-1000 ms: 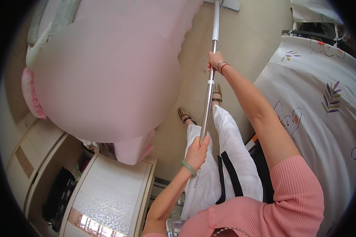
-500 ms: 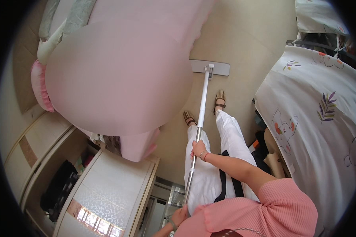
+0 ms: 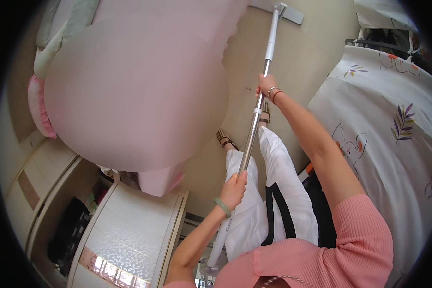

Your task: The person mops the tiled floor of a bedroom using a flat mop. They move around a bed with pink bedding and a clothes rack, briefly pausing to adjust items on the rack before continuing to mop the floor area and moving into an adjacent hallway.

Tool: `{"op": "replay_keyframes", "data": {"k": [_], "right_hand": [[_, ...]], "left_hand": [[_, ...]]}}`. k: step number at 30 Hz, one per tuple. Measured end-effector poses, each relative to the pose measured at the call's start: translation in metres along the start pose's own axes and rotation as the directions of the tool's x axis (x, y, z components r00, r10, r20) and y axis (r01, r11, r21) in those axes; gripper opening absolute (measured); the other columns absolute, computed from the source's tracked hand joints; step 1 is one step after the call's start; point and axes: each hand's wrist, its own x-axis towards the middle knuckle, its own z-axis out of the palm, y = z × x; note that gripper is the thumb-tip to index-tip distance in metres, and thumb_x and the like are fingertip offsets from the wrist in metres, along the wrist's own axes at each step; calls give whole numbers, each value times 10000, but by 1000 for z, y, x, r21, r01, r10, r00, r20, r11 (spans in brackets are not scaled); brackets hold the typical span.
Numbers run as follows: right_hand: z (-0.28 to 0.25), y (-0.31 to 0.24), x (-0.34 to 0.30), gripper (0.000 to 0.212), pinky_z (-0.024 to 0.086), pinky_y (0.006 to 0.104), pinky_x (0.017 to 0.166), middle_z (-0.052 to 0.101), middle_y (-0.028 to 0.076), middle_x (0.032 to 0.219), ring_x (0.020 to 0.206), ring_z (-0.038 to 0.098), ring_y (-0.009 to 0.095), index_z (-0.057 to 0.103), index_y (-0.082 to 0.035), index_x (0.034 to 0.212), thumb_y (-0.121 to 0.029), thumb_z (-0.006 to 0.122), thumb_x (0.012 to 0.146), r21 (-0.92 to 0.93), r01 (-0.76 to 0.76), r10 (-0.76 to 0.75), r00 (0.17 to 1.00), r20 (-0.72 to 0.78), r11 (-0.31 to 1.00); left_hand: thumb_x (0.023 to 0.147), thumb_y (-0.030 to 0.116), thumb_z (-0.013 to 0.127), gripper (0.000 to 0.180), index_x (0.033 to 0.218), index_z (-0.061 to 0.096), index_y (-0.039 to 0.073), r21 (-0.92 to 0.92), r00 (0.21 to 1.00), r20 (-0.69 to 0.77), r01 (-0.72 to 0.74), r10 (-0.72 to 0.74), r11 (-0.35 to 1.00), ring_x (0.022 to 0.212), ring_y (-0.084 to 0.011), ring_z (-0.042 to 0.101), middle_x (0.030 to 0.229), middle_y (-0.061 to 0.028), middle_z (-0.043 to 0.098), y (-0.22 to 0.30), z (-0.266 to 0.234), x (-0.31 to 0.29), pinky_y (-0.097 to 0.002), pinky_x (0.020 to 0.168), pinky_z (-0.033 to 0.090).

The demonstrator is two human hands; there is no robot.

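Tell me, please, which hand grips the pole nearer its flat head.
The right hand, with the red wristband; the left hand, with the green bangle, grips the pole farther from the flat head.

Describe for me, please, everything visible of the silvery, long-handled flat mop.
The silvery, long-handled flat mop has a shiny, metal-looking pole with white sections and a grey rectangular head on the beige floor, partly out of view. The pole slants up and rightward; the left hand grips it lower down, the right hand nearer the head.

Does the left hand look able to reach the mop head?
Probably not: the left hand grips the pole, while the mop head lies at its far end, beyond the right hand.
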Motion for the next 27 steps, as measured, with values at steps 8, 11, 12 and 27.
{"op": "replay_keyframes", "data": {"k": [8, 11, 12, 27], "right_hand": [[49, 151, -181, 279, 427, 372, 296, 516, 165, 598, 350, 511, 234, 340, 35, 872, -236, 405, 884, -101, -202, 222, 941, 257, 974], [54, 204, -255, 276, 449, 378, 301, 509, 148, 519, 367, 541, 250, 360, 47, 836, -220, 409, 881, -123, -262, 284, 933, 223, 957], [53, 215, -272, 279, 454, 381, 306, 510, 150, 524, 371, 544, 251, 343, 59, 856, -210, 411, 880, -131, -309, 332, 916, 225, 942], [32, 38, -37, 303, 460, 348, 331, 521, 135, 490, 375, 549, 241, 441, 41, 676, -181, 384, 876, -143, 24, 6, 979, 201, 989]], "left_hand": [[879, 458, 476, 426, 650, 412, 104, -8, 944, -48, 326, -326, 945, 403, -86, 383, 499, 21, 397, -149, -25, -139, -251, 375, 327], [872, 525, 430, 515, 677, 527, 58, 142, 909, -108, 415, -403, 899, 532, -126, 496, 572, 5, 506, -229, -44, -202, -281, 506, 399], [872, 533, 417, 530, 699, 545, 49, 168, 918, -101, 397, -385, 902, 567, -136, 515, 603, -4, 530, -242, -48, -217, -286, 533, 407], [902, 393, 462, 334, 759, 366, 106, -36, 993, 55, 107, -105, 994, 357, -53, 294, 494, 39, 324, -39, -18, -25, -232, 310, 276]]}}
